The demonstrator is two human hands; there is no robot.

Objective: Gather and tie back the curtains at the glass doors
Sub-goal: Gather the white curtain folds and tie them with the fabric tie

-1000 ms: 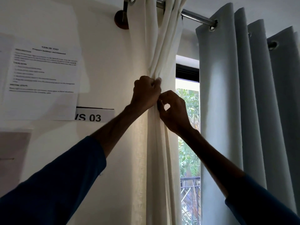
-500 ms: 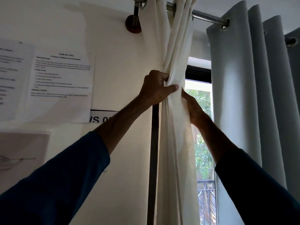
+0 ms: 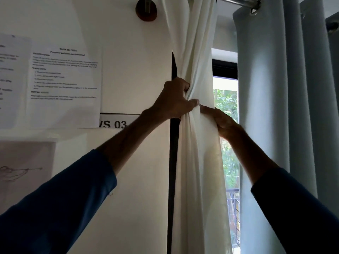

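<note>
1. Cream curtain (image 3: 197, 171), head view: gathered into one narrow column below the left end of the curtain rod (image 3: 236, 0).
2. Left hand (image 3: 174, 101) grips the bunch; right hand (image 3: 222, 122) pinches a fold just beside it.
3. No tie-back visible; judged not yet tied.
4. Grey curtain (image 3: 266, 107), below the rod's right stretch, hangs ungathered: remaining work.

— Where am I?
— You're in a room of a home, set up as a numbered station for listed tasks. At one o'clock a rod (image 3: 236, 0) on a wooden bracket (image 3: 146, 10) carries a cream curtain (image 3: 198, 52); a grey curtain (image 3: 266, 88) hangs at two.
— And outside?
— At three you see trees (image 3: 226, 103) through glass (image 3: 222, 83), at four a balcony railing (image 3: 233, 208). At ten, printed sheets (image 3: 66, 76) are stuck on your wall; a label (image 3: 115, 122) at nine reads "VS 03".
</note>
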